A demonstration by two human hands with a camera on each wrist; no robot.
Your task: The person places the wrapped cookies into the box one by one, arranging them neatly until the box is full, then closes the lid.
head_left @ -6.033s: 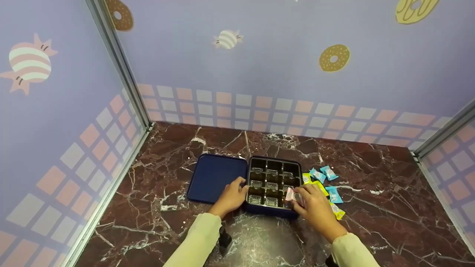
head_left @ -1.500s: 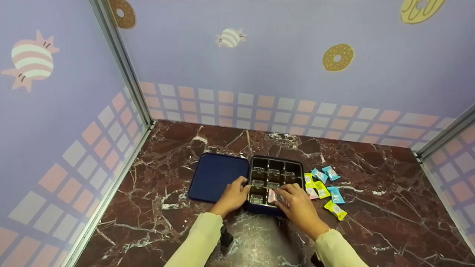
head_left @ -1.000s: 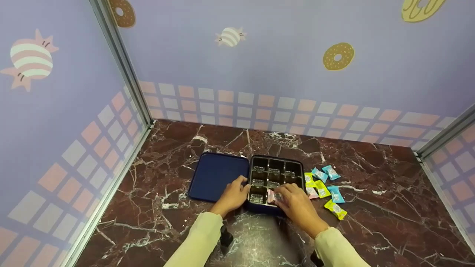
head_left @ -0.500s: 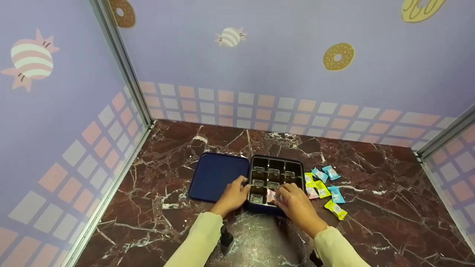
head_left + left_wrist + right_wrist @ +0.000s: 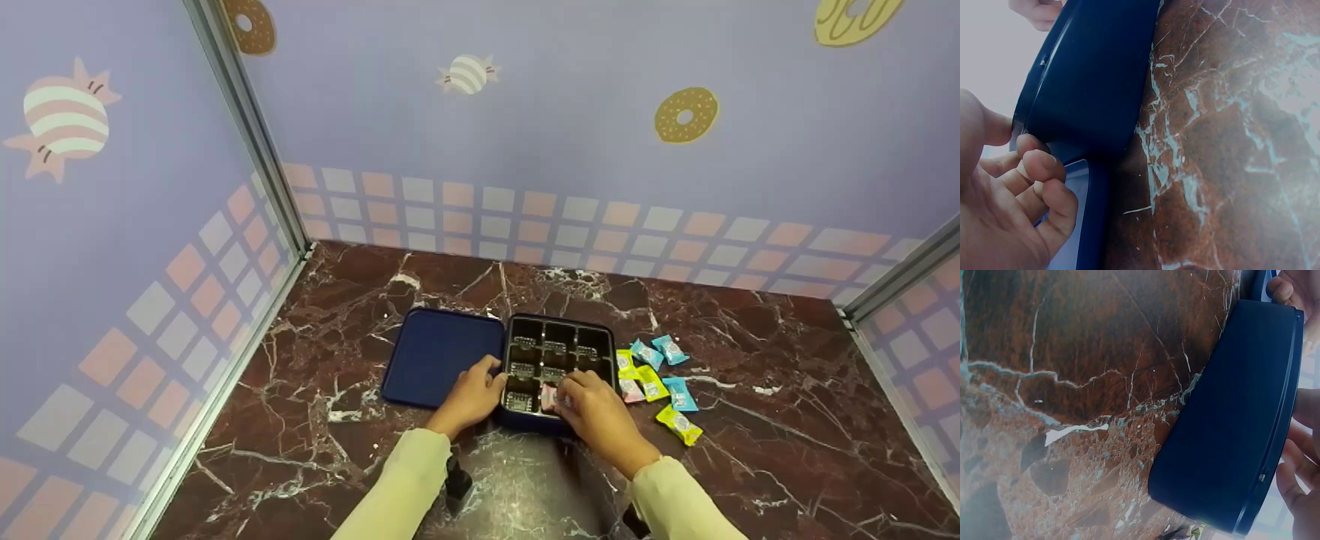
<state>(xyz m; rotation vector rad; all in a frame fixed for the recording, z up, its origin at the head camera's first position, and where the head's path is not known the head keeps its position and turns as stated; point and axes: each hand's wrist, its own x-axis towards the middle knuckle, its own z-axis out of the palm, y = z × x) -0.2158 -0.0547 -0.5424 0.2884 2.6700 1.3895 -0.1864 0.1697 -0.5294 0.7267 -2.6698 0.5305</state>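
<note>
A dark blue box [image 5: 536,426] with a black insert split into several compartments stands on the marbled table. My left hand [image 5: 471,397] grips its left rim near the front corner; in the left wrist view thumb and fingertips meet at the edge. Over the front row is my right hand [image 5: 600,412], pinching a pink-wrapped candy [image 5: 549,397] in the front middle compartment. That hand hides the front right compartment. In the right wrist view its fingers [image 5: 1292,481] reach over the box rim, and the candy is out of sight.
A blue lid [image 5: 442,360] lies flat against the box's left side. To the right are blue candies [image 5: 679,394], yellow candies [image 5: 679,425] and one pink candy [image 5: 631,390], loosely scattered. Patterned wall panels [image 5: 480,150] rise behind the table.
Six seconds ago my right hand held a pink candy at the front right compartment; it has since moved left to the middle one. Over the last second it barely shifts. My left hand stays put.
</note>
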